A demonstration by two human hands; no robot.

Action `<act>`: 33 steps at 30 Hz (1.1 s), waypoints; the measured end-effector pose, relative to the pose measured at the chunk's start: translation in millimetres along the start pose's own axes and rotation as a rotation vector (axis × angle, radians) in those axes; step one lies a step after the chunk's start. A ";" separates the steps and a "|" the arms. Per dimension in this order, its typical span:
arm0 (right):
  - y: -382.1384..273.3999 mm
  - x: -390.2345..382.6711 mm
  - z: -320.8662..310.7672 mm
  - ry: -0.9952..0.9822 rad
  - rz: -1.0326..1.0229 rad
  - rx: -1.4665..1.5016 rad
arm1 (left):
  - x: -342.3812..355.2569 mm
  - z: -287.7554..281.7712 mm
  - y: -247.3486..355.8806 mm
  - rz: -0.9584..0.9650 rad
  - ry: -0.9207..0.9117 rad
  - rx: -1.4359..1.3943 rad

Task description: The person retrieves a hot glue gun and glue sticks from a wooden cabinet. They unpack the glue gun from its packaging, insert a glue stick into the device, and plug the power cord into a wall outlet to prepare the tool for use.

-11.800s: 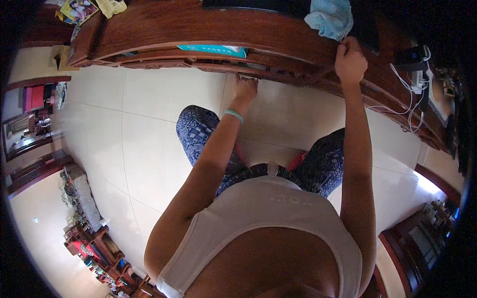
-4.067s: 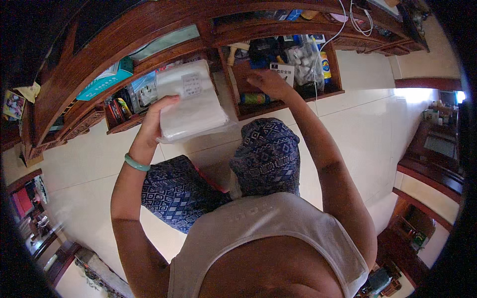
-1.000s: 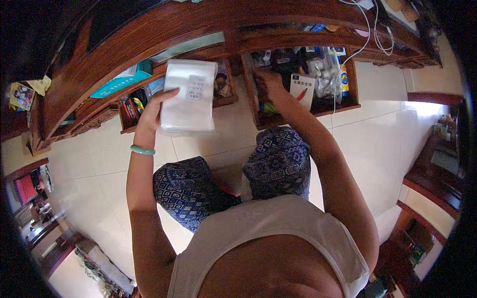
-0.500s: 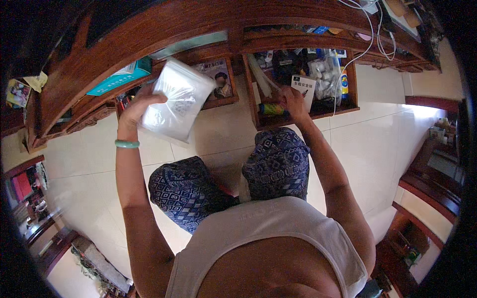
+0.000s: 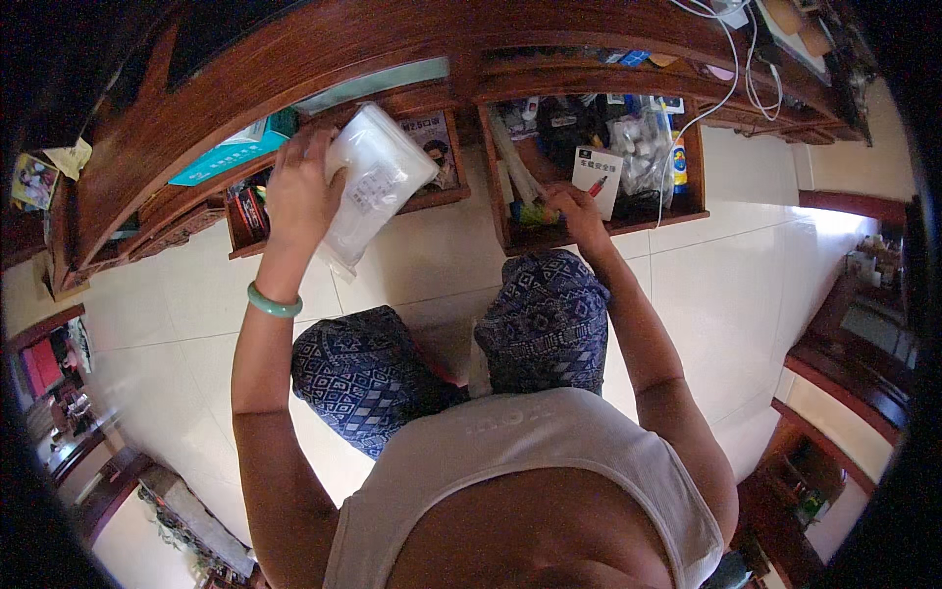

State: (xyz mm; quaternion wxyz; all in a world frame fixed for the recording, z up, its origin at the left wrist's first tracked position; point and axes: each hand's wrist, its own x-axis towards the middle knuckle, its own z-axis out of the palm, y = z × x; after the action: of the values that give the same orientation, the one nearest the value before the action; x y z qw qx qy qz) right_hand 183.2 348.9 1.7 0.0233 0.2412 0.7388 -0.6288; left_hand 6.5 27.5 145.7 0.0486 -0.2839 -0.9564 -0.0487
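My left hand [image 5: 302, 194] grips a pack of clear plastic bags [image 5: 378, 177], thumb and fingers closed over its left edge. The pack is tilted over the left drawer [image 5: 432, 201], covering part of what lies inside. Over at the right drawer [image 5: 643, 228], my right hand [image 5: 581, 218] reaches in past the front left part, its fingers bent together. Whatever is between them is too small to make out. A yellow-green item [image 5: 531, 215] lies just under those fingers, and a white box with a red tool printed on it [image 5: 596, 175] leans right beside them.
Clear plastic bags with white contents [image 5: 644, 157] and a yellow-blue bottle [image 5: 680, 165] fill the right drawer's far side. A white cable [image 5: 714, 106] hangs down across it. A teal box [image 5: 231, 152] sits on the left of the wooden cabinet [image 5: 392, 49]. My patterned knees are below the drawers.
My left hand has turned and risen, tilting the bag pack so its edge and label show. My right hand has shifted slightly down and left beside the white box.
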 end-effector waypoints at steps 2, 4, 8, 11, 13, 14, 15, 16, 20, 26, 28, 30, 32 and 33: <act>-3.4 1.2 -4.5 -0.022 0.043 0.189 | -8.0 -5.6 10.6 0.114 -0.045 -0.347; -21.2 -6.8 -11.6 0.001 -0.295 -0.365 | -15.1 -6.6 27.6 0.078 -0.276 -0.850; -62.8 -31.7 -14.2 -0.125 -0.023 0.370 | -18.3 0.6 73.1 -0.337 -0.899 -1.717; -108.8 -64.7 -20.9 -0.198 -0.050 0.373 | -17.2 18.8 105.2 -0.797 -1.044 -1.979; -117.7 -78.1 -23.6 -0.249 -0.147 0.319 | -11.5 14.7 124.9 -1.127 -1.075 -2.118; -119.1 -82.0 -23.6 -0.294 -0.208 0.307 | -14.0 15.9 129.0 -0.987 -1.071 -2.233; -122.8 -86.2 -24.4 -0.335 -0.269 0.294 | -19.2 16.7 133.7 -0.839 -1.067 -2.341; -137.9 -90.7 -21.8 -0.418 -0.335 0.187 | -24.0 16.8 137.4 -0.685 -1.058 -2.441; -160.9 -102.8 -5.6 -0.562 -0.265 -0.132 | -31.0 -7.5 144.2 -0.468 -0.447 -2.378; -169.4 -103.0 36.5 -0.548 -0.382 -0.121 | -30.4 -47.7 110.7 -0.294 0.144 -2.256; -160.5 -98.0 40.3 -0.588 -0.537 -0.180 | -24.1 -53.6 81.4 -0.281 0.382 -2.283; -155.2 -94.0 39.3 -0.618 -0.661 -0.226 | -19.8 -65.2 54.8 -0.332 0.614 -2.252; -151.7 -95.5 28.5 -0.633 -0.558 -0.062 | -21.9 -66.3 21.7 -0.225 0.700 -2.212; -150.1 -97.0 24.6 -0.638 -0.503 0.015 | -23.1 -68.3 12.2 -0.132 0.675 -2.232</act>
State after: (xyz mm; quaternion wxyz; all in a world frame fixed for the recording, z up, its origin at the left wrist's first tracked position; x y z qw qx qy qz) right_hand 204.3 280.1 167.1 0.0953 -0.1542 0.7257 -0.6637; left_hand 36.9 17.0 211.3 0.0211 -0.0914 -0.3342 -0.9378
